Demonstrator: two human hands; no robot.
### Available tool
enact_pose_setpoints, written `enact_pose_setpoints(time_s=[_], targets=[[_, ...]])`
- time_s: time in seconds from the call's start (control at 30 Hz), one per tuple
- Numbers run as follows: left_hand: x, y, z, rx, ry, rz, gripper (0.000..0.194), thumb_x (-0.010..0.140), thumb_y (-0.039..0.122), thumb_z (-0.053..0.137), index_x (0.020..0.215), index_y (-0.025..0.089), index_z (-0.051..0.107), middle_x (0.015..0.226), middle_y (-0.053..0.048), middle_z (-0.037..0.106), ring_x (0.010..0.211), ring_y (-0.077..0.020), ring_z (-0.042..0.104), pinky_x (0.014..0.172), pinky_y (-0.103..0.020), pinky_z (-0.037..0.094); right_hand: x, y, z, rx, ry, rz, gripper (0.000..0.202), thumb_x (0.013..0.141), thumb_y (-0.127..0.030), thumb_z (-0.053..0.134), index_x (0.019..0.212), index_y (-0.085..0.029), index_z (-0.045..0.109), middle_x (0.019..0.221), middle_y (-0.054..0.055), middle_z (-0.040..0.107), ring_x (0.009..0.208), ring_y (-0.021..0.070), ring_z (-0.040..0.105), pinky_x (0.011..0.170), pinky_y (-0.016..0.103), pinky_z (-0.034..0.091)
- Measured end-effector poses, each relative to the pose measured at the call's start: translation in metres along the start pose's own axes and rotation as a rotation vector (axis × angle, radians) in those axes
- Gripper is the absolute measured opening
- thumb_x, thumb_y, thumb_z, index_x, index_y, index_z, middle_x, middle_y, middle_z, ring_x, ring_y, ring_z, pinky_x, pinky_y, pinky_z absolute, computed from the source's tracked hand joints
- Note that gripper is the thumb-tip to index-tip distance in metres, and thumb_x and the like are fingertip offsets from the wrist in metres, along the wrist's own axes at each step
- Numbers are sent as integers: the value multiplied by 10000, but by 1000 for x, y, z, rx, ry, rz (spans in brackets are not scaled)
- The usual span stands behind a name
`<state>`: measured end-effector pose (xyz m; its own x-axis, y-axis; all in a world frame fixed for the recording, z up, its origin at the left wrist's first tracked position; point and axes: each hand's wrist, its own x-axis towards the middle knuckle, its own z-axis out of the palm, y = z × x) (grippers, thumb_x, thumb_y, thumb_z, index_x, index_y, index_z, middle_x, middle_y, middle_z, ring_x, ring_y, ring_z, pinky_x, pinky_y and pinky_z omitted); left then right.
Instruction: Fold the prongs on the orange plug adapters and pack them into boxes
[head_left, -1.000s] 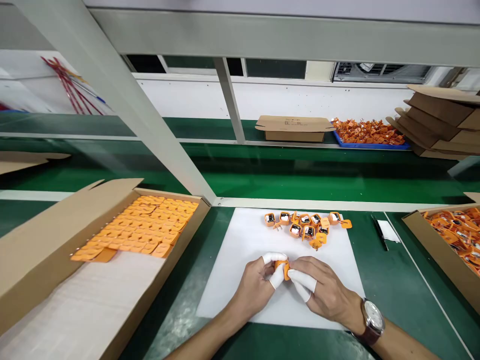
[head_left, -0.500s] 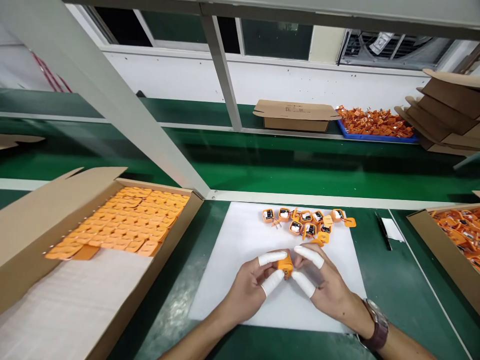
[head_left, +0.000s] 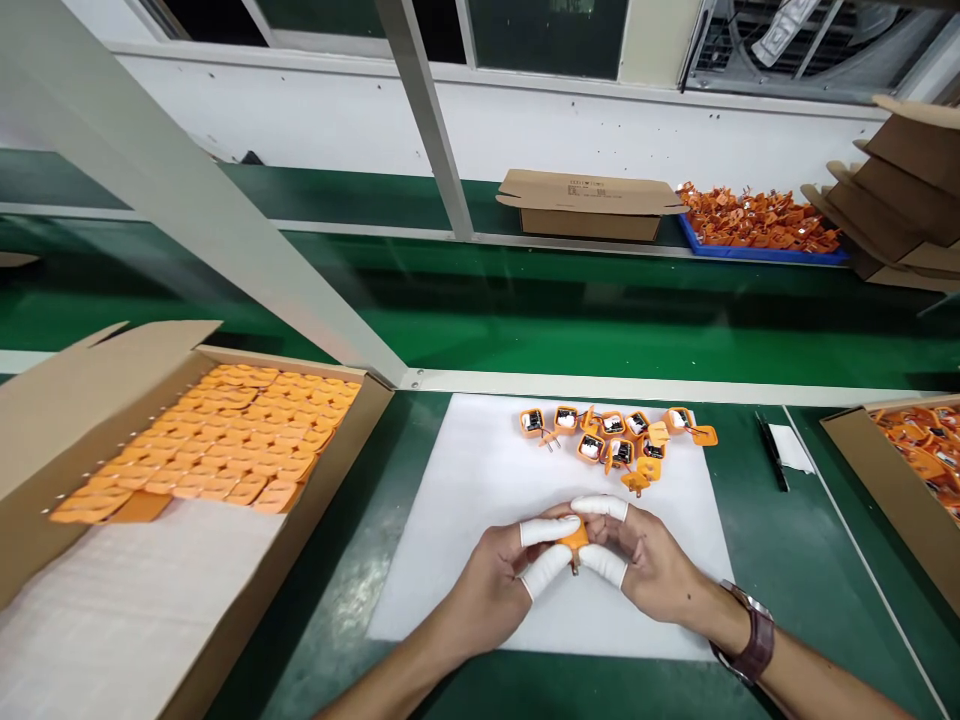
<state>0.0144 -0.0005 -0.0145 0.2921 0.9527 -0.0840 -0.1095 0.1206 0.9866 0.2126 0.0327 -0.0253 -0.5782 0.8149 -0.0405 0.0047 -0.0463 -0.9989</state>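
An orange plug-like piece [head_left: 575,537] is pinched between both hands over the white sheet [head_left: 427,540], with a metal prong pointing down toward me. My left hand [head_left: 499,575] grips its left side with white-covered thumb and finger. On its right side, my right hand [head_left: 654,560] closes on it too, also with white-covered fingertips. Fingers hide much of the piece. Beyond the hands, several open orange housings [head_left: 590,447] with black and white insides lie grouped on the sheet, some with orange covers beside them.
At the left, an open carton [head_left: 330,480] holds rows of orange pieces. Another carton [head_left: 885,500] of orange parts is at the right edge. A black pen-like tool [head_left: 772,455] lies near it. Behind stand a blue tray [head_left: 765,254], a closed box [head_left: 589,222] and stacked cartons [head_left: 907,190].
My right fingers have closed onto the orange piece, which has turned so that its prong points down toward me. The camera view has shifted slightly.
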Motion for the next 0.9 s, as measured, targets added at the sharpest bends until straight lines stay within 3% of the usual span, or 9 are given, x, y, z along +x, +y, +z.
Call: enact_pose_setpoints(time_s=[0.23,0.33,0.47,0.57,0.73,0.9], targets=[[8,-5,-1,99,97,-5,312,896,372,677,1167,232,745,1171,-95,762,1074,-277,715,958,-397,582,4,-1,-3,53,-12,-41,434,971,-389,591,1367,-245,489,969,37,632,789,130,628,809,348,582],[11,-2,-2,102,87,-30,353,917,413,638,1198,219,729,1132,-90,775,1009,-258,730,936,-383,586,5,-2,-7,81,-41,-23,431,986,-425,556,1369,-237,502,1003,54,656,777,135,643,825,369,576],[12,6,-6,93,71,-65,382,919,455,621,1195,216,733,1092,-81,784,1024,-267,717,952,-391,567,4,-2,-9,56,11,-4,417,1009,-472,483,1317,-201,555,794,16,664,755,157,657,821,380,571],[12,11,-9,81,62,-91,388,911,483,620,1171,223,744,1110,-82,775,1068,-288,696,989,-427,540,4,1,-9,40,41,-6,422,1015,-475,465,1311,-189,558,770,17,668,748,162,662,799,378,574],[13,7,-7,-47,-12,-66,524,819,394,766,1288,197,640,1159,-115,729,1034,-263,703,980,-437,548,3,3,-8,21,55,-35,433,1020,-479,447,1313,-180,558,775,25,679,756,171,668,793,383,571],[13,-4,-2,-34,132,41,499,776,378,807,1201,186,629,1144,-123,697,994,-251,718,896,-393,587,-1,3,-8,-123,68,-39,436,1004,-490,466,1267,-174,608,815,56,692,788,201,671,813,413,569]])
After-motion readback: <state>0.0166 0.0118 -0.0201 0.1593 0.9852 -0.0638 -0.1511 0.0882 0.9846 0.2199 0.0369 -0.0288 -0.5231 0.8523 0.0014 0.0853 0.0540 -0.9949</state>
